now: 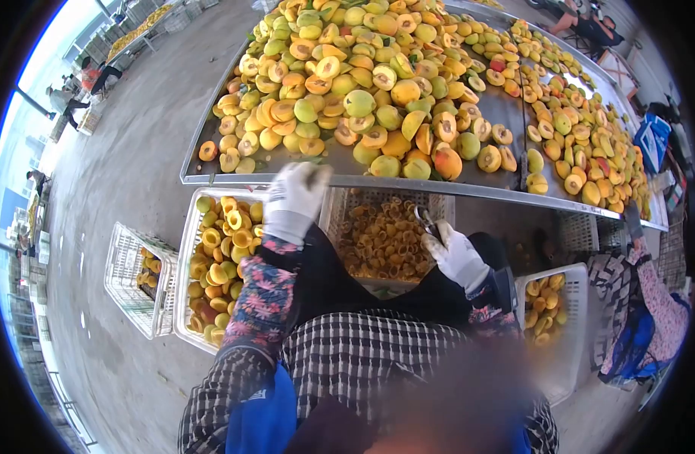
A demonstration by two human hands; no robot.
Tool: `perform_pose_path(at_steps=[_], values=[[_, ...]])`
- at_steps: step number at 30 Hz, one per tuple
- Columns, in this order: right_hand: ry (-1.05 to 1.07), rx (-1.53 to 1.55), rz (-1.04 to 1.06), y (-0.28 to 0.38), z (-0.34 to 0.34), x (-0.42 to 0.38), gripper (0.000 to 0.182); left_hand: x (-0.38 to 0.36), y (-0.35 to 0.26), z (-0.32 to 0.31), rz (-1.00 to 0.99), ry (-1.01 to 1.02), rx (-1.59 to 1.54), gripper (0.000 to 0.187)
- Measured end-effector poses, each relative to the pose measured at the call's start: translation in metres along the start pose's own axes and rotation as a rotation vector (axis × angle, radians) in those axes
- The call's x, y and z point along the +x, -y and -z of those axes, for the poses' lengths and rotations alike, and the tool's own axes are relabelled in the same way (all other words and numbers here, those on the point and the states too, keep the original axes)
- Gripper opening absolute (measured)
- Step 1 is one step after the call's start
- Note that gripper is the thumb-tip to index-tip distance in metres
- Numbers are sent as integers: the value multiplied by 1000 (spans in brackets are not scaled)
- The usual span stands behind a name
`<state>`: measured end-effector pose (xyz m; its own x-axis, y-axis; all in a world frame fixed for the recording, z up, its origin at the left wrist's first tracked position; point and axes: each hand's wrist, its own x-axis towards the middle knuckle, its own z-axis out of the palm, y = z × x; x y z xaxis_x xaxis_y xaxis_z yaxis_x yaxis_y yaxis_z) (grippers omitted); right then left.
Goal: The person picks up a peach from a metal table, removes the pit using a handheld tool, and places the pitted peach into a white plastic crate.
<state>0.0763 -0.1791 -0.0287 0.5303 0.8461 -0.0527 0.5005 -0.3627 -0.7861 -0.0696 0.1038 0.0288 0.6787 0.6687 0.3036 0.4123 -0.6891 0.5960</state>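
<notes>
Halved yellow and green fruit lie piled on a metal table. My left hand, in a white glove, is at the table's front edge with its fingers curled; what they hold, if anything, is too small to name. In my gloved right hand is a small metal tool, held above a crate of small brownish fruit pieces. Beside my left forearm stands a white crate full of fruit halves.
At the left is another white crate with a few halves. A crate with fruit stands at my right. A co-worker's patterned sleeve shows at the far right. People sit in the left background.
</notes>
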Motion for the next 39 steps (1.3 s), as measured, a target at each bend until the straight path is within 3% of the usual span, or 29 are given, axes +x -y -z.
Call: perform_pose_path(at_steps=[3,5,6,9,11,13,16,19,24,27,28,31,32,33,35,39], values=[[2,-134,-32,12,10,-7,29,5,45,38,145,-41,500,38],[16,-146,-60,14,10,-6,30,12,71,48,57,-163,745,43],[24,-153,-86,18,8,-4,32,20,68,50,61,-133,742,43],[11,-178,-74,22,-1,4,35,57,48,18,-67,43,266,43],[21,-186,-63,27,-5,9,36,79,34,-23,-300,105,147,44],[64,-187,-84,33,-6,10,37,103,37,-65,-346,120,181,47],[66,-189,-120,35,-9,6,40,124,15,-77,-148,246,345,46],[101,-161,-139,31,-12,1,43,130,-1,-69,-101,332,434,52],[136,-145,-147,32,-15,7,42,120,17,-76,-298,285,445,48],[136,-82,-94,35,-19,12,39,118,29,-72,-216,483,159,52],[132,-55,-69,36,-19,14,39,113,30,-67,-203,461,168,50],[59,-21,24,48,-17,21,35,95,32,-58,41,337,-224,44],[41,11,36,54,-14,25,34,92,38,-67,108,249,-603,37],[27,45,46,62,-10,29,33,90,48,-71,303,343,-1128,33],[14,242,84,54,-17,41,29,67,25,-57,495,339,-1761,28],[-118,162,285,90,-10,59,26,36,-30,-39,628,193,-1987,21]])
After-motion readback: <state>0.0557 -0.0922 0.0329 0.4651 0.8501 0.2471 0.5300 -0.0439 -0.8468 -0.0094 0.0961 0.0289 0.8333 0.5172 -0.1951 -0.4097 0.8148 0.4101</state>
